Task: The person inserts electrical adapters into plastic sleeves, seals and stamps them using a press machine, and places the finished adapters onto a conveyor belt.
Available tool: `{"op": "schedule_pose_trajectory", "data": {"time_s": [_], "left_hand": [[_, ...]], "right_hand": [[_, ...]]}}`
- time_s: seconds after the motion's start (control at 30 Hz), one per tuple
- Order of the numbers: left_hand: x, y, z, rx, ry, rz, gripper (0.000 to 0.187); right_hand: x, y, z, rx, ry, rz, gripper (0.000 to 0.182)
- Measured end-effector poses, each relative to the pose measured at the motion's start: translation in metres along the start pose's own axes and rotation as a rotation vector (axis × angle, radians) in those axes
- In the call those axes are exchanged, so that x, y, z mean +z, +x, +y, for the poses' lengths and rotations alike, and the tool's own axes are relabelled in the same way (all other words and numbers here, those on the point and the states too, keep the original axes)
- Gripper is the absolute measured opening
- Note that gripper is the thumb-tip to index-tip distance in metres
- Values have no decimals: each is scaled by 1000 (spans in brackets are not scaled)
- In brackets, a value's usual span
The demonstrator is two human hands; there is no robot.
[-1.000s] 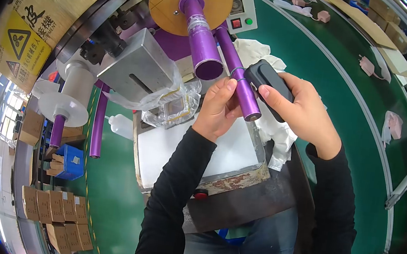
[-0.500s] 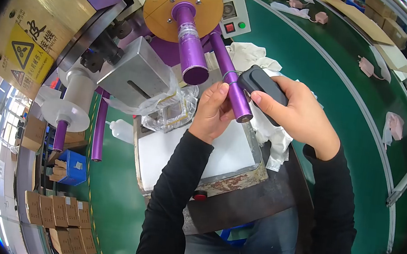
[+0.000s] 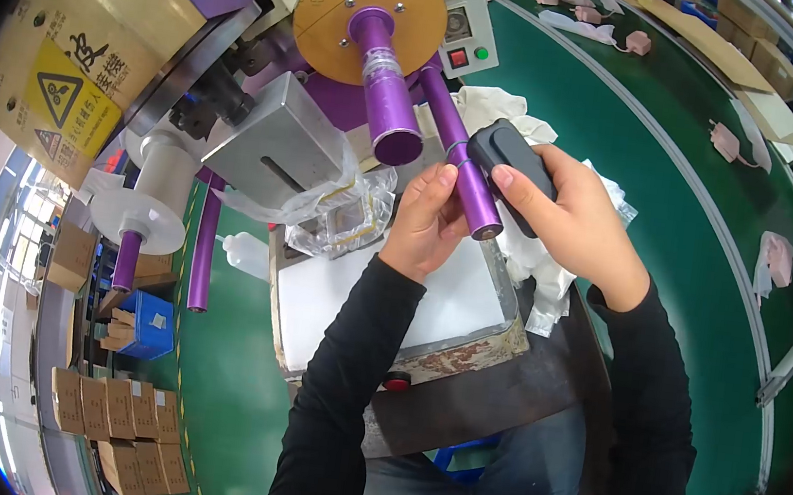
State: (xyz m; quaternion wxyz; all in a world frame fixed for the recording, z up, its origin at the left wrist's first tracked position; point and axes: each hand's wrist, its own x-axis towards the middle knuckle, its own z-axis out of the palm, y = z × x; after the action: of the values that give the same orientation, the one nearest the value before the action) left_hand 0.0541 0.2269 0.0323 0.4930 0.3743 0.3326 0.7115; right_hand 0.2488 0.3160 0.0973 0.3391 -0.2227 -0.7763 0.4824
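My right hand (image 3: 581,215) is closed around a flat black device (image 3: 513,168), its thumb across the near face. The device is beside a purple rod (image 3: 474,190) that points down toward me. A thin dark band circles the rod near the device. My left hand (image 3: 427,217) is on the rod's left side, thumb and fingers pinched together by the band; what they grip is too small to make out. Above, a second purple roller (image 3: 389,115) with clear film around it sticks out of a round tan disc (image 3: 365,9).
A metal block (image 3: 275,151) with clear film stands left of my hands, above a white-topped tray (image 3: 335,314). White cloth (image 3: 500,113) lies behind the rod. A green conveyor (image 3: 669,83) with pink items runs at right. Cartons (image 3: 119,407) are stacked at lower left.
The view has shifted slightly, so the machine appears a little further right. My right hand and the black device have tilted slightly; both hands stay at the rod.
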Motion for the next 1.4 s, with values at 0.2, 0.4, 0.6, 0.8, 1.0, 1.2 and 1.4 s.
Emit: {"op": "schedule_pose_trajectory", "data": {"time_s": [0.2,0.4,0.6,0.8,1.0,1.2,1.4], "left_hand": [[4,-1,1,-19,-29,-22,31],[2,-2,1,-29,-31,-39,31],[5,-2,0,-6,-18,7,30],[2,-1,-2,-7,-35,-34,30],[0,-1,-3,13,-49,-49,31],[0,0,-4,27,-33,-26,32],[-7,2,-11,48,-104,-87,35]], "right_hand": [[-9,1,-8,46,-39,-58,50],[-8,-1,-11,50,-25,-76,50],[-7,2,-8,51,-38,-60,49],[-13,0,-14,73,-82,-75,49],[-5,-2,-11,-42,-86,29,49],[-3,0,-9,0,-112,-5,52],[-15,2,-19,129,-63,-135,53]]}}
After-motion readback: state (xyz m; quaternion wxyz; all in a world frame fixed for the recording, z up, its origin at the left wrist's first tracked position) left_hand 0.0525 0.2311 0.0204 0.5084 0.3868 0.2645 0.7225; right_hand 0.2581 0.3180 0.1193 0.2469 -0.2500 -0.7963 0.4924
